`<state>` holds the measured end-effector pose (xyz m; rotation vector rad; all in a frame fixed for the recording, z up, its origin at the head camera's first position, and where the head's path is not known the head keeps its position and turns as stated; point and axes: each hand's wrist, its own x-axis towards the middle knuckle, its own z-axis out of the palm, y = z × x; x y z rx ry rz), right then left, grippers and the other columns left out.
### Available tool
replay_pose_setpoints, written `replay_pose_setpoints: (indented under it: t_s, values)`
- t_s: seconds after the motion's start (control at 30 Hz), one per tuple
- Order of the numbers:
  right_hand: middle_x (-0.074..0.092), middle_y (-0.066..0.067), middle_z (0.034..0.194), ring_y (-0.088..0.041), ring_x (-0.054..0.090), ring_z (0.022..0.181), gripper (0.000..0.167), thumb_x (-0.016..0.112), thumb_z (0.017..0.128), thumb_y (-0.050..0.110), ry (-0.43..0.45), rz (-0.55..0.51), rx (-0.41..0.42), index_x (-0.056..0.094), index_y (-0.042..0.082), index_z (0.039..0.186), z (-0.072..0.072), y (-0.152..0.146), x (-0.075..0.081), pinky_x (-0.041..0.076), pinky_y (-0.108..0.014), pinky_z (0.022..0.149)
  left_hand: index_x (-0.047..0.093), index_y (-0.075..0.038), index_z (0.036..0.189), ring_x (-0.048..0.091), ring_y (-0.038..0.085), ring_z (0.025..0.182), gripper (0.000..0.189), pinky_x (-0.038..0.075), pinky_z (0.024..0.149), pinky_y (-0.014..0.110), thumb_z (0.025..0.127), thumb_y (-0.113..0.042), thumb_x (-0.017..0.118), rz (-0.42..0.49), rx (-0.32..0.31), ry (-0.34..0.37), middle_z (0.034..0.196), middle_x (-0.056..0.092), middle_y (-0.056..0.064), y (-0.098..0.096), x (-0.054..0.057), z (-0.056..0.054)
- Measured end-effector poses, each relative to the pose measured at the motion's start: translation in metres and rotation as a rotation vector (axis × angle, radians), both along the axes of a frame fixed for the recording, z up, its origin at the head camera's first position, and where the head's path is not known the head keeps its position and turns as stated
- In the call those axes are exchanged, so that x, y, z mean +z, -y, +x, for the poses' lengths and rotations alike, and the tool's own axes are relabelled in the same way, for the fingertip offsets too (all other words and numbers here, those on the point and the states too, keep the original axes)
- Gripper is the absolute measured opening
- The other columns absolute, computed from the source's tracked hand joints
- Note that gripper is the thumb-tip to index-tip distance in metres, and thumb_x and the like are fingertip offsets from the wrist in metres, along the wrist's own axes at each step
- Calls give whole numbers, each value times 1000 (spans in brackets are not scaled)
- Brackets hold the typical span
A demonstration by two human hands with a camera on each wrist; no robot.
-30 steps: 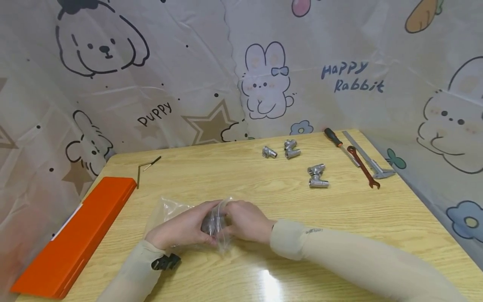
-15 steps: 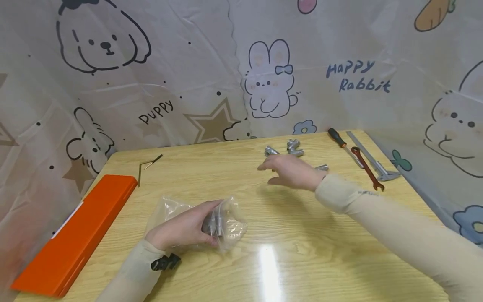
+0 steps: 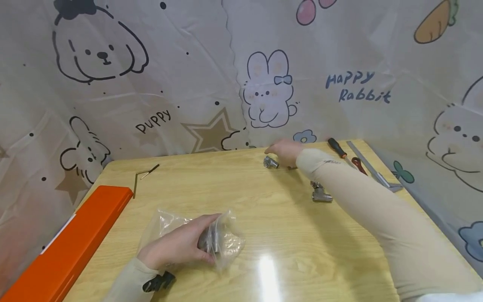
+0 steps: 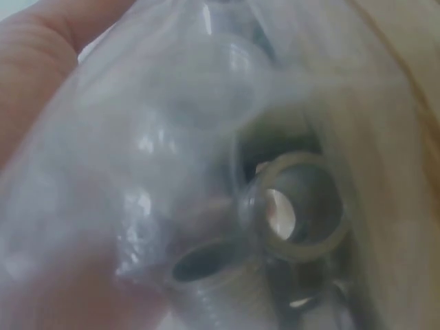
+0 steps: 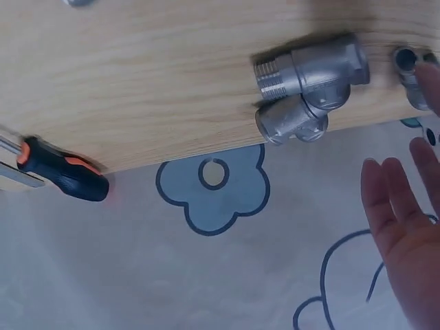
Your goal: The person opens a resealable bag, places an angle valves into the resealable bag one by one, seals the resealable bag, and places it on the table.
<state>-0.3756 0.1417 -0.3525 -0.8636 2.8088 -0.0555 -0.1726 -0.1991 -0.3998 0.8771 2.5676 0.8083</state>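
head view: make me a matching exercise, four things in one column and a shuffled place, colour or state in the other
Things
1. left hand
2. right hand
3. long box
4. screwdriver handle

Places, colours or states
A. close to unbagged metal fittings
B. mostly black
C. gripping a clear bag
D. bright orange

Pairs: 1-C, 2-A, 3-D, 4-B

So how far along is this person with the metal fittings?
Partway, it seems. Done: some metal fittings show inside the clear plastic bag. In hand: the left hand grips that bag; the right hand, apparently holding nothing, hovers at the back of the table. Left, if all get bagged: the loose single fitting, the back pair and the nearer pair.
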Motion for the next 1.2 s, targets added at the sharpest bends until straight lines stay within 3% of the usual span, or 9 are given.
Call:
replay_pose_setpoints:
  t_s: [0.23, 0.43, 0.6, 0.7, 0.93, 1.2]
  values:
    - [54, -14, 141, -36, 48, 128, 74, 67, 73, -18, 26, 70, 14, 57, 14, 140, -21, 6, -13, 48, -48, 99, 33, -27, 154, 41, 18, 134, 106, 35, 112, 43, 66, -37, 91, -10, 3, -6, 150, 42, -3, 1, 1, 1]
    - [62, -11, 130, -32, 57, 117, 68, 77, 72, -10, 15, 41, 19, 63, 15, 134, -30, 0, -24, 51, -45, 94, 35, -24, 153, 42, 18, 134, 105, 35, 112, 43, 65, -39, 91, -19, -9, -34, 149, 44, -2, 0, 2, 2]
    - [65, -8, 126, -30, 59, 114, 57, 83, 73, 5, 11, -10, 55, 67, 13, 127, -29, 0, -29, 48, -45, 99, 34, -23, 154, 41, 21, 135, 105, 34, 112, 44, 66, -40, 90, -25, -7, -32, 151, 43, 1, 1, 3, 3]
    - [67, -6, 123, -30, 59, 114, 54, 85, 70, 12, 26, -63, 86, 69, 11, 122, -22, 3, -25, 46, -46, 102, 34, -23, 154, 41, 21, 135, 106, 34, 112, 44, 66, -40, 90, -28, -1, -24, 151, 42, 1, 1, 2, 1]
    - [69, -4, 120, -29, 62, 113, 49, 84, 75, 19, 45, -234, 226, 70, 9, 120, 27, 5, -8, 47, -44, 100, 35, -21, 153, 42, 21, 134, 106, 34, 112, 43, 65, -41, 90, -11, -8, -15, 150, 43, 2, 1, 2, 0]
    - [69, -1, 116, -23, 66, 102, 47, 83, 79, 22, 53, -459, 237, 68, 6, 121, 121, 10, -1, 55, -37, 87, 37, -20, 153, 42, 22, 135, 105, 33, 113, 45, 65, -45, 89, 11, -10, -13, 149, 45, 2, -1, 3, 1]
